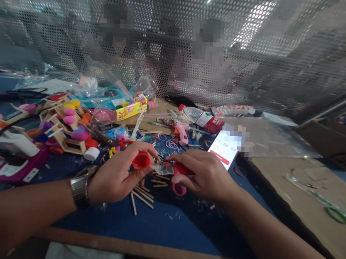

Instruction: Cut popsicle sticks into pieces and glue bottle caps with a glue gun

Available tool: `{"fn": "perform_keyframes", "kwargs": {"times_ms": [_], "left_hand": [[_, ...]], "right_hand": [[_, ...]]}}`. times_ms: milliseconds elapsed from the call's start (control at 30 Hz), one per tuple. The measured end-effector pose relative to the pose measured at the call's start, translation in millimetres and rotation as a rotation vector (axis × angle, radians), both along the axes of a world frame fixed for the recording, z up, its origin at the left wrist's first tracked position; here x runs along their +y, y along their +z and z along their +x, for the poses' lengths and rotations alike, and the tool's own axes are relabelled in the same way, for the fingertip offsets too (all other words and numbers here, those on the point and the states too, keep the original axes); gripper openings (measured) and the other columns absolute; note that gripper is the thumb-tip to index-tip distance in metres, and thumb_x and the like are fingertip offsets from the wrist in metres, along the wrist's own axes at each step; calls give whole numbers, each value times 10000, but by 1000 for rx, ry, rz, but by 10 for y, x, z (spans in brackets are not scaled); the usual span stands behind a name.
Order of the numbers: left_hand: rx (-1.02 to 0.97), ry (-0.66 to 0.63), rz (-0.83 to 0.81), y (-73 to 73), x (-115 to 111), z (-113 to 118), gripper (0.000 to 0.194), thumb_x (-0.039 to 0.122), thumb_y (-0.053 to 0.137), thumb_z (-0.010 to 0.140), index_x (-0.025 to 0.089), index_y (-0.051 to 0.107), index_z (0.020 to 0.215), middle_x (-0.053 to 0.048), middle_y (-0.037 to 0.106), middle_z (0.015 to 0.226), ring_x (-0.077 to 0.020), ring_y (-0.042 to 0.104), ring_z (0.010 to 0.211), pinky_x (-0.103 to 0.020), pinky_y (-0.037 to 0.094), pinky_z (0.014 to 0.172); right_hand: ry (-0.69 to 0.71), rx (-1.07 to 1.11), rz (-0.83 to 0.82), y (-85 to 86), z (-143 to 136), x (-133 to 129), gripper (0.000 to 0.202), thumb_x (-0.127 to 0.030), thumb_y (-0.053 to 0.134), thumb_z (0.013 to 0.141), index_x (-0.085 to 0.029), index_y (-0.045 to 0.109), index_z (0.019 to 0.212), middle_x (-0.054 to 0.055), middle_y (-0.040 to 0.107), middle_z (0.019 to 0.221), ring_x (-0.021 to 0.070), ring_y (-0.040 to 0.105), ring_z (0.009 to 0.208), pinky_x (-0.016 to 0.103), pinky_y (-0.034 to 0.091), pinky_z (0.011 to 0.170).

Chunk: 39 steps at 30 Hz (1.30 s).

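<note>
bringing metal blades near the red cap seems the present step; left hand grips this cap beside its thumb, right hand grips red-handled scissors; next move calls for steady control.

A small red cap is held in the left hand, with its open side showing. Red-handled scissors are held in the right hand, and the tip is pointed at the cap. Little wooden sticks are spread on the blue table below the hands. A lit phone is seen near the right hand. Colorful caps and wooden frames are piled on the left. A pink glue gun is seen behind the hands.
</note>
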<state>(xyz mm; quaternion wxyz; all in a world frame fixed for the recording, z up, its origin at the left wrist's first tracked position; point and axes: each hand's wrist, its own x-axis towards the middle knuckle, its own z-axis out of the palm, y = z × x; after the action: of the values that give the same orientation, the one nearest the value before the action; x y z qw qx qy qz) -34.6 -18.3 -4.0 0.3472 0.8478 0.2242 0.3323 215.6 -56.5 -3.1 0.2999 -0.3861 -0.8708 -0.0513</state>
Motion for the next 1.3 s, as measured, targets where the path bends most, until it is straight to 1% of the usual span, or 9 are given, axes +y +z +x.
{"fn": "perform_keyframes", "kwargs": {"times_ms": [167, 367, 567, 633, 767, 867, 1000, 1133, 1300], "left_hand": [[-3, -9, -106, -2, 10, 18, 109, 232, 490, 1000, 217, 446, 1099, 13, 562, 877, -65, 548, 536, -228, 460, 566], [109, 77, 115, 63, 15, 14, 213, 161, 536, 887, 204, 470, 1085, -49, 594, 987, -179, 575, 845, -323, 473, 765], [-60, -65, -152, 34, -22, -37, 281, 292, 351, 1004, 209, 545, 1190, -60, 615, 985, -166, 570, 730, -291, 476, 618], [-110, -69, -173, 24, -28, -37, 333, 299, 326, 1022, 215, 578, 1222, -75, 644, 1046, -170, 593, 752, -283, 487, 606], [-108, -14, 37, 34, -21, -24, 346, 268, 360, 1026, 240, 619, 1254, -77, 664, 1193, -225, 619, 1041, -348, 500, 899], [-114, 55, 66, 27, -3, -15, 341, 291, 349, 1042, 248, 589, 1280, -83, 640, 1222, -222, 598, 1062, -371, 471, 954], [-85, 132, -17, 21, 27, 1, 328, 360, 424, 1024, 214, 484, 1311, -97, 597, 1149, -199, 569, 940, -347, 481, 864], [-80, 31, -145, 58, 25, 30, 284, 399, 445, 1018, 194, 511, 1203, -66, 577, 1007, -170, 540, 844, -313, 469, 786], [-273, -95, -560, 69, 45, 79, 253, 444, 482, 1001, 204, 537, 1057, -22, 536, 838, -140, 505, 714, -255, 447, 613]], "right_hand": [[-17, 9, 21, 30, 10, -14, 581, -596, 359, 1005, -126, 698, 1042, 68, 714, 736, 145, 635, 588, 256, 433, 538], [7, 47, 56, 90, -11, -59, 443, -468, 384, 1047, -142, 681, 1087, 75, 730, 798, 137, 655, 605, 242, 464, 527], [53, 9, 20, 84, -14, -70, 352, -415, 446, 1037, -144, 669, 1061, 81, 743, 837, 149, 692, 663, 236, 481, 548], [52, -1, 23, 82, -17, -67, 358, -426, 452, 1034, -142, 669, 1052, 81, 741, 833, 150, 692, 666, 239, 477, 545], [33, -6, 45, 83, -19, -63, 364, -439, 462, 1029, -143, 676, 1031, 79, 743, 832, 146, 684, 662, 243, 472, 542], [17, -4, 41, 83, -16, -61, 356, -440, 475, 1025, -150, 683, 1028, 75, 747, 832, 143, 684, 663, 246, 478, 549], [15, 9, 58, 81, -17, -51, 347, -440, 495, 1016, -155, 692, 1033, 69, 750, 834, 151, 696, 678, 256, 494, 561], [0, 5, 63, 74, -16, -50, 356, -442, 483, 1020, -162, 703, 1035, 67, 752, 835, 148, 696, 671, 251, 498, 554], [-20, 22, 15, 74, -15, -80, 279, -330, 485, 1020, -168, 706, 1074, 72, 762, 860, 139, 696, 658, 228, 515, 555]]}}
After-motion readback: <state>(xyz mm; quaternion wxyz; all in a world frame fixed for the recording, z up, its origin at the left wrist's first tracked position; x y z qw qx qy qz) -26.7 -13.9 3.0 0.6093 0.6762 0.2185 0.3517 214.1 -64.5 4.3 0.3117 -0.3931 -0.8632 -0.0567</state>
